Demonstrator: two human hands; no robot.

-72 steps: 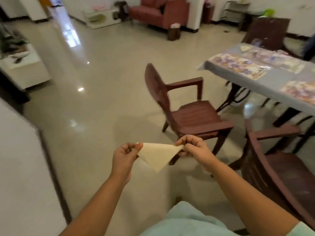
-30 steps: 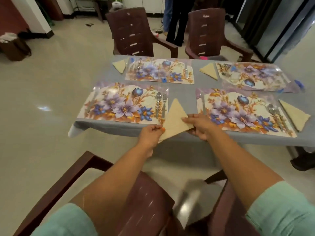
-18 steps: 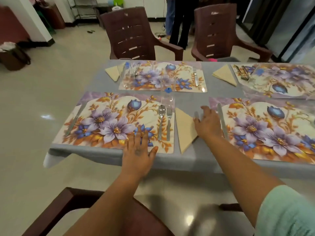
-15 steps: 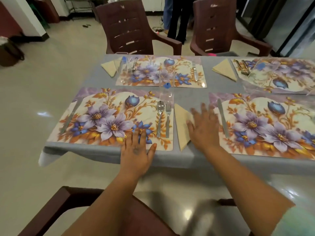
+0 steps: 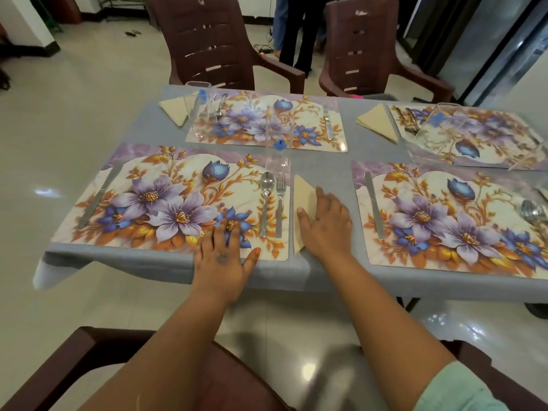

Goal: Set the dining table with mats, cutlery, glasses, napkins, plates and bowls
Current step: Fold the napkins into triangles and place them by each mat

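Napkin seated beside near-left mat; both hands flat.

The right hand (image 5: pixel 326 223) lies on the folded napkin (image 5: pixel 302 197), fingers straight, gripping nothing; half a second ago it covered only the napkin's right edge. The napkin rests on the table (image 5: pixel 320 161) just beside the fork (image 5: pixel 279 203). The left hand (image 5: pixel 224 259) (fingers spread, unchanged) presses the floral mat (image 5: pixel 166 200).

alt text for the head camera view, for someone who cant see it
A person's right hand presses flat on a folded napkin beside a floral mat, while the left hand rests open on that mat's near edge. The grey table holds four mats with cutlery and glasses.
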